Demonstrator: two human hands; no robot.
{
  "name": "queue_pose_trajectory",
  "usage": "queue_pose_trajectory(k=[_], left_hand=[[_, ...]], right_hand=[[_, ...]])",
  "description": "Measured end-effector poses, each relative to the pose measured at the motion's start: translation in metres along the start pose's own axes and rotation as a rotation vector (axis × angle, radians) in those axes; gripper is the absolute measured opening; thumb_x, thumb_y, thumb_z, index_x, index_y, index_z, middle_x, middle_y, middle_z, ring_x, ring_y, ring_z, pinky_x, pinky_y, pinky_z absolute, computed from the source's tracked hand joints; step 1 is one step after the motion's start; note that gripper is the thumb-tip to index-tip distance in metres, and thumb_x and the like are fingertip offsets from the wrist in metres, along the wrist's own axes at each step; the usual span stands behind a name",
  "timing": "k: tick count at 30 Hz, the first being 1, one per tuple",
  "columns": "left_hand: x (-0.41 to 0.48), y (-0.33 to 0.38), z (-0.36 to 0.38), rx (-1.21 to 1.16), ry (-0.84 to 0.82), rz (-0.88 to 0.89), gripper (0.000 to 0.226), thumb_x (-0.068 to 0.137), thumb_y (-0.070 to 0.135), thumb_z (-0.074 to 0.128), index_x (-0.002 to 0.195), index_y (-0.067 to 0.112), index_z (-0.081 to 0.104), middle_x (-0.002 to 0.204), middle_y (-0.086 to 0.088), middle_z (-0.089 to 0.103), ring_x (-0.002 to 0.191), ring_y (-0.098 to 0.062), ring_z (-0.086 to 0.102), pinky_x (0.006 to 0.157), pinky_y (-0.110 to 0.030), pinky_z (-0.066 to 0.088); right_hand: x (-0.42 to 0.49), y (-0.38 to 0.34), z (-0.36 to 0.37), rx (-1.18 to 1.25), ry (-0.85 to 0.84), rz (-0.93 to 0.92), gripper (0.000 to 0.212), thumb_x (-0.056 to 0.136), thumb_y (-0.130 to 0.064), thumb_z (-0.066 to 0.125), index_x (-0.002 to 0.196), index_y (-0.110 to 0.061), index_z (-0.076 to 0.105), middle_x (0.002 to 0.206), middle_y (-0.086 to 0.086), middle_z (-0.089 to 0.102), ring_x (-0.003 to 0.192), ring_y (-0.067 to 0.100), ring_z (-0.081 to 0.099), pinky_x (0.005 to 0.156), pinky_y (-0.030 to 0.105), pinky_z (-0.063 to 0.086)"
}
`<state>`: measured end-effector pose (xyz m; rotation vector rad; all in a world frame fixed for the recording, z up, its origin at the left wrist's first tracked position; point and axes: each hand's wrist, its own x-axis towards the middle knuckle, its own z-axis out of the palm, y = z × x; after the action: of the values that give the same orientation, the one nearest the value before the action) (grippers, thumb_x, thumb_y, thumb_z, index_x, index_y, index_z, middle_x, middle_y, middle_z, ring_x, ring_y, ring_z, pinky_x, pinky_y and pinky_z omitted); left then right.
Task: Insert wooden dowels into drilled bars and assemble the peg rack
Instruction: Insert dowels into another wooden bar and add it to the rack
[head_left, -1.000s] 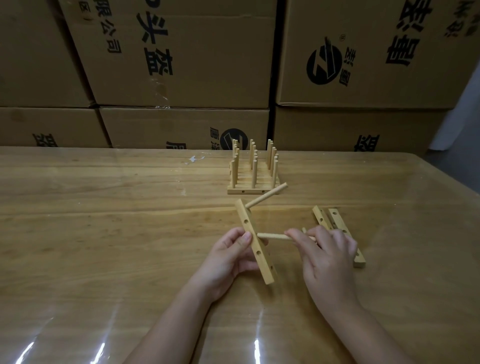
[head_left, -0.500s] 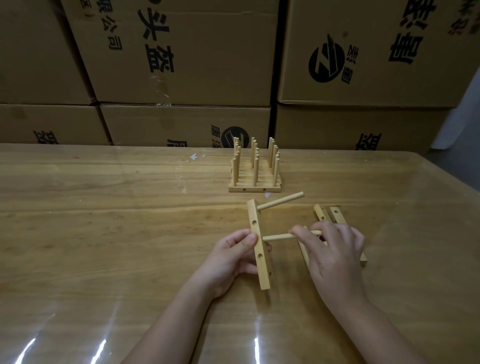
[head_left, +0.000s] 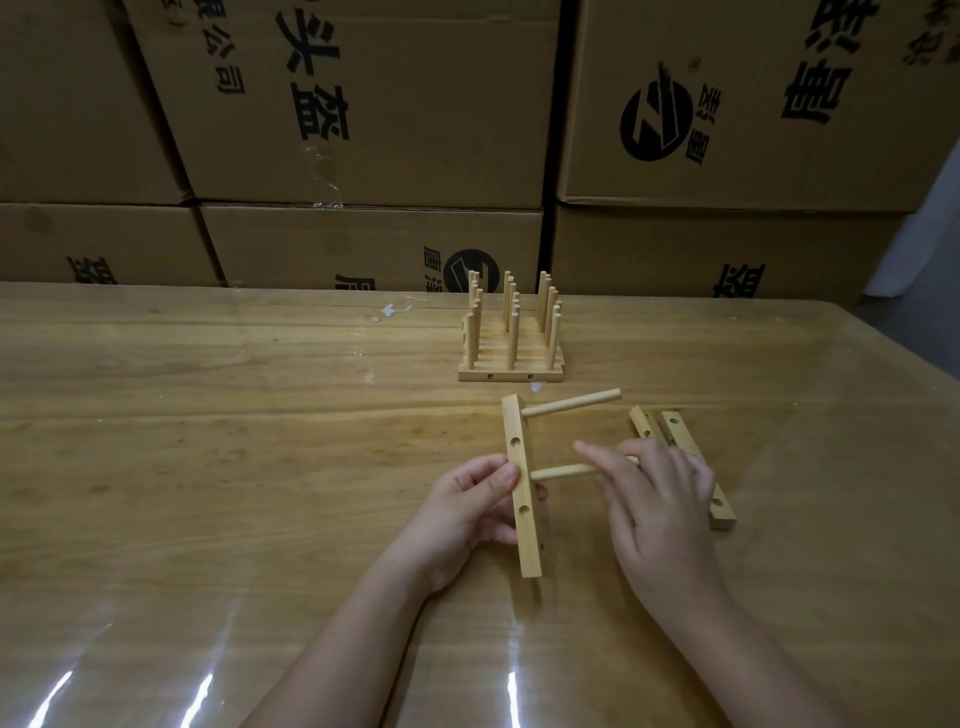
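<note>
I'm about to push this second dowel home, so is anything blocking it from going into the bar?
Nothing visible does. The right hand holds the second wooden dowel with its tip already at the drilled pale wooden bar, which the left hand steadies. The first dowel sits in a separate hole above.

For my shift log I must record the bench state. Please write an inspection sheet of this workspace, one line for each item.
Surface: glossy wooden table under a clear film, with glare streaks near the front edge.
Job's things: pale drilled wooden bar held on edge, one round wooden dowel seated near its far end, a second dowel at a middle hole; two spare drilled bars lying flat; finished peg rack standing behind.
Clutter: small white scraps on the table.
Grip: left hand pinches the bar; right hand holds the second dowel.
Cables: nothing seen.
Surroundings: stacked brown cardboard boxes with black print.
</note>
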<state>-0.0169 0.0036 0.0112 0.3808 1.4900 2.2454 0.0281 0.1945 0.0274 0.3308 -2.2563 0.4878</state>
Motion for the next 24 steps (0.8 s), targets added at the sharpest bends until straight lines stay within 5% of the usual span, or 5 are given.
queue_pose_trajectory(k=[3,9,18,24], left_hand=[[0.0006,-0.0005,0.0001,-0.012,-0.003,0.002,0.028,0.078,0.033,0.071,0.099,0.014,0.072,0.091,-0.011,0.072,0.074,-0.016,0.070,0.056,-0.024,0.056],[0.0006,0.0002,-0.0005,-0.051,0.006,0.009,0.026,0.078,0.031,0.069,0.096,0.012,0.072,0.091,-0.012,0.072,0.071,-0.017,0.070,0.055,-0.024,0.056],[-0.0006,0.0016,0.0004,-0.013,0.012,-0.005,0.031,0.088,0.024,0.056,0.107,0.000,0.060,0.071,-0.001,0.070,0.063,-0.008,0.067,0.056,-0.021,0.056],[-0.0006,0.0023,0.0007,-0.041,0.033,-0.006,0.026,0.086,0.025,0.059,0.102,0.005,0.065,0.082,-0.008,0.071,0.071,-0.016,0.070,0.059,-0.022,0.057]], right_hand=[[-0.0004,-0.0055,-0.0026,0.231,-0.015,0.159,0.038,0.092,-0.034,0.038,0.129,-0.028,0.042,0.100,-0.009,0.054,0.098,0.008,0.051,0.098,0.028,0.021],[0.0029,-0.0057,-0.0036,0.396,0.107,0.297,0.022,0.091,-0.034,0.036,0.103,-0.025,0.053,0.097,-0.022,0.053,0.104,-0.021,0.040,0.092,0.048,0.038],[0.0046,0.0018,-0.0048,0.408,0.083,0.280,0.020,0.092,-0.035,0.037,0.103,-0.032,0.054,0.096,-0.024,0.056,0.103,-0.016,0.045,0.093,0.052,0.039],[0.0067,0.0005,-0.0066,0.480,0.043,0.358,0.015,0.090,-0.044,0.037,0.093,-0.045,0.051,0.097,-0.026,0.059,0.092,0.002,0.058,0.090,0.056,0.043]])
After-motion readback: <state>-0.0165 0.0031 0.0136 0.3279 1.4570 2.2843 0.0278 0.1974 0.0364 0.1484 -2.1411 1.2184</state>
